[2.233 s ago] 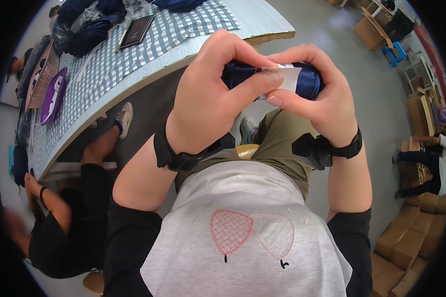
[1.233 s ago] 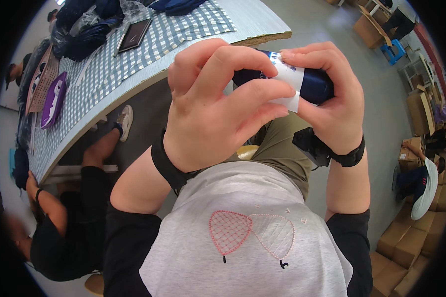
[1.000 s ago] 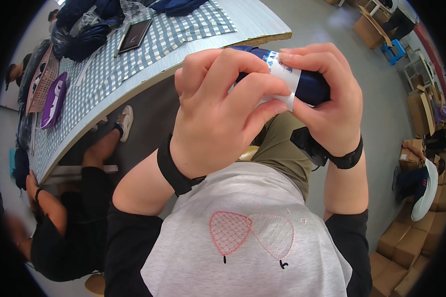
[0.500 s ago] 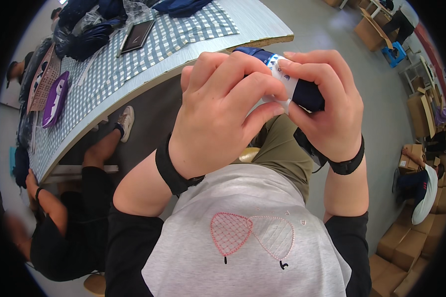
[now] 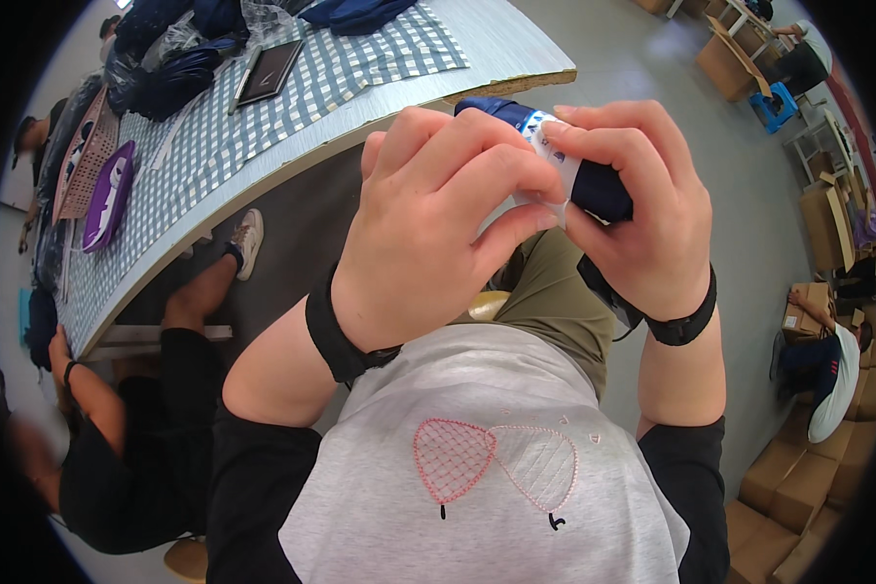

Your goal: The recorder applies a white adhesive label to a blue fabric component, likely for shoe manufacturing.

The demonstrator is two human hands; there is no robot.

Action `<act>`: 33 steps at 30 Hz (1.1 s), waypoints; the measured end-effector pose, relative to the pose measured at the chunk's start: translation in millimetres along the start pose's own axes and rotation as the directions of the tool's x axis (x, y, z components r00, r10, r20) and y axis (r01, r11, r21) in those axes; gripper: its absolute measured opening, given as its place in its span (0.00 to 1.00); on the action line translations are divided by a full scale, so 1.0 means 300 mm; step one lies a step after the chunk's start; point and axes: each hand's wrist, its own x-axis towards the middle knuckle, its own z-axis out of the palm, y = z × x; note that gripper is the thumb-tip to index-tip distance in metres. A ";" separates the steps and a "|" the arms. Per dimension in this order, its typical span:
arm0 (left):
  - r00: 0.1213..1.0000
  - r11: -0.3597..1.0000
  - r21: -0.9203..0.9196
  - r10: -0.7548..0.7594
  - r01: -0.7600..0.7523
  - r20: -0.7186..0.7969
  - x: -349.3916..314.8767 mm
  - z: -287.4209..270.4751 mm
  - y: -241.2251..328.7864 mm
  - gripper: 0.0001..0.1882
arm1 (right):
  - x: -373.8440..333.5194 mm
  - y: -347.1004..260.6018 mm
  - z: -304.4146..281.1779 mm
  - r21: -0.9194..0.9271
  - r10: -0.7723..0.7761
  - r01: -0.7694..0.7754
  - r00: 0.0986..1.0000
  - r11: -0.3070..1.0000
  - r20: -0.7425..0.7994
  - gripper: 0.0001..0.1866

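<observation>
Held up in front of my lap is a rolled navy-blue cloth bundle [image 5: 602, 191] with a white and blue printed band [image 5: 547, 136] wrapped round its middle. My left hand [image 5: 433, 219] pinches the band's lower edge between thumb and forefinger, its other fingers curled over the bundle's left part. My right hand [image 5: 647, 200] grips the right end, fingertips on top by the band and thumb below. My fingers hide much of the bundle and the underside of the band.
On the table's checked cloth [image 5: 370, 73] lie a dark flat tablet-like thing [image 5: 270, 70], a purple tray [image 5: 109, 198], a pink basket [image 5: 85, 156] and navy cloth in clear plastic [image 5: 170, 73]. A person in black [image 5: 136, 457] sits at left. Cardboard boxes [image 5: 798, 477] stand at right.
The bundle has shifted very slightly left in my hands, my grip much the same. At the far right, a person by the blue stool has leaned further into view.
</observation>
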 end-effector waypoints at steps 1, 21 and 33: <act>1.000 1.000 -0.012 -0.004 0.004 0.008 0.001 0.000 -0.002 0.12 | -0.001 0.000 0.000 0.000 0.001 -0.001 1.000 1.000 0.001 0.23; 0.996 0.997 -0.060 -0.036 0.041 0.080 0.005 -0.003 -0.013 0.09 | -0.006 0.002 0.007 -0.031 0.006 -0.005 0.999 1.000 0.034 0.23; 0.998 0.996 -0.078 -0.039 0.043 0.056 -0.002 0.012 -0.008 0.11 | -0.005 0.006 0.005 -0.011 0.027 -0.026 0.999 1.000 0.027 0.23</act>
